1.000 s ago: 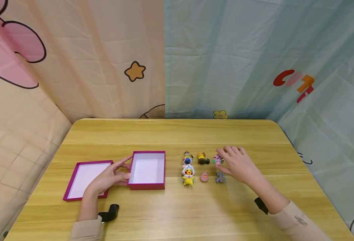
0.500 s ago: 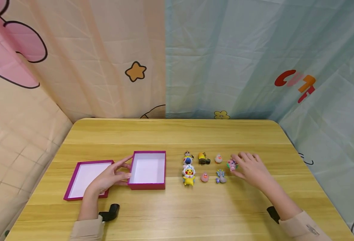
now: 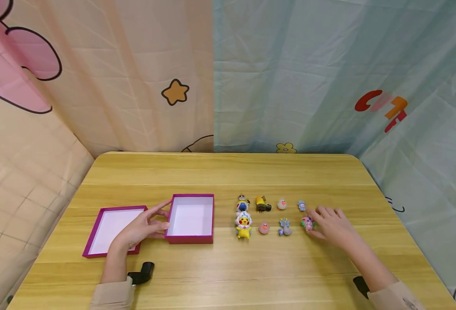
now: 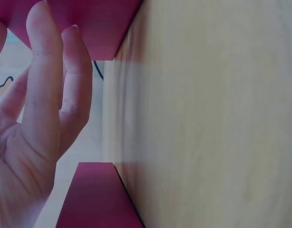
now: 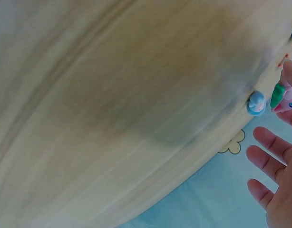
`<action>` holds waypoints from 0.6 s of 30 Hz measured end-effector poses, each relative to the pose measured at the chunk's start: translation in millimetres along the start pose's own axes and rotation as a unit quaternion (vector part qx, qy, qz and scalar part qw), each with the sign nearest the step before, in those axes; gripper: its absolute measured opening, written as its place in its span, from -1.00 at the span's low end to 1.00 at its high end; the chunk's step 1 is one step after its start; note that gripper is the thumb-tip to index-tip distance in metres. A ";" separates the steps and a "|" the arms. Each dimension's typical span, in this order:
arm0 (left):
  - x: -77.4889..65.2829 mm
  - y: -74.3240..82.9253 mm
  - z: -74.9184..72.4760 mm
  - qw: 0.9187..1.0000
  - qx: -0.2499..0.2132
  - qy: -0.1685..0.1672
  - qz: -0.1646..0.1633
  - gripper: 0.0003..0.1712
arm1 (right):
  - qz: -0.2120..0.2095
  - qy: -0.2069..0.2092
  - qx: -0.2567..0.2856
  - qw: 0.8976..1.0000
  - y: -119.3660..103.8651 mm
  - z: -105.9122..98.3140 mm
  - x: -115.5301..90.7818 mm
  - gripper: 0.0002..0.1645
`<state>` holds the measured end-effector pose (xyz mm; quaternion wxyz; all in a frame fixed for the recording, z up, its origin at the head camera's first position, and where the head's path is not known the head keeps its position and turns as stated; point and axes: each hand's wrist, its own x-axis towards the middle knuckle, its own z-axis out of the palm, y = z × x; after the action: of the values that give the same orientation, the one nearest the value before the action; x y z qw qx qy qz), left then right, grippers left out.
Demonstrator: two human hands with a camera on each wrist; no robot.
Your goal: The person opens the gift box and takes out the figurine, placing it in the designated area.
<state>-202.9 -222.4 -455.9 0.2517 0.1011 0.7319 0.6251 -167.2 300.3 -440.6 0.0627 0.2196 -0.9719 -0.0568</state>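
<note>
My left hand (image 3: pixel 140 228) rests its fingertips against the left wall of the open magenta box (image 3: pixel 192 216), white inside. In the left wrist view, the fingers (image 4: pixel 43 90) touch the magenta wall without wrapping round it. My right hand (image 3: pixel 333 227) pinches a pink figurine (image 3: pixel 307 222) between thumb and index finger, low over the table. Its green part shows in the right wrist view, where the other fingers (image 5: pixel 265 164) stand spread. Just behind it stands a small blue figurine (image 3: pixel 302 206). The table touch of the pink figurine cannot be made out.
The magenta lid (image 3: pixel 113 230) lies left of the box. Several figurines stand in two rows: a crowned one (image 3: pixel 242 203), a Pikachu (image 3: pixel 243 224), a yellow-brown one (image 3: pixel 262 204), a white bird (image 3: pixel 282 204), a pink bird (image 3: pixel 264 228), a grey-blue one (image 3: pixel 284 227). Curtains back the table (image 3: pixel 228 280).
My right hand has moved right and toward me with the pink figurine, away from the other figurines. The white bird and the small blue figurine have come into sight. My left hand stays put.
</note>
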 end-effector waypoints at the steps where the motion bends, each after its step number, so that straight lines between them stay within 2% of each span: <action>1: 0.0 -0.1 -0.1 1.000 0.000 0.000 0.000 -0.10 | -0.002 -0.001 0.001 1.000 0.1 1.0 -1.0 -0.37; 11: -0.5 1.3 0.3 1.000 0.001 0.007 -0.004 -0.11 | -0.026 -0.002 0.011 1.000 0.5 7.7 -5.7 -0.41; 18: -0.4 1.2 0.5 1.000 0.001 0.006 -0.004 -0.11 | -0.027 -0.016 0.027 0.999 1.9 11.0 -6.4 -0.44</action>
<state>-202.5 -222.0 -454.6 0.2499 0.0950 0.7345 0.6238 -163.9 305.7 -451.9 0.0400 0.2463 -0.9677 -0.0354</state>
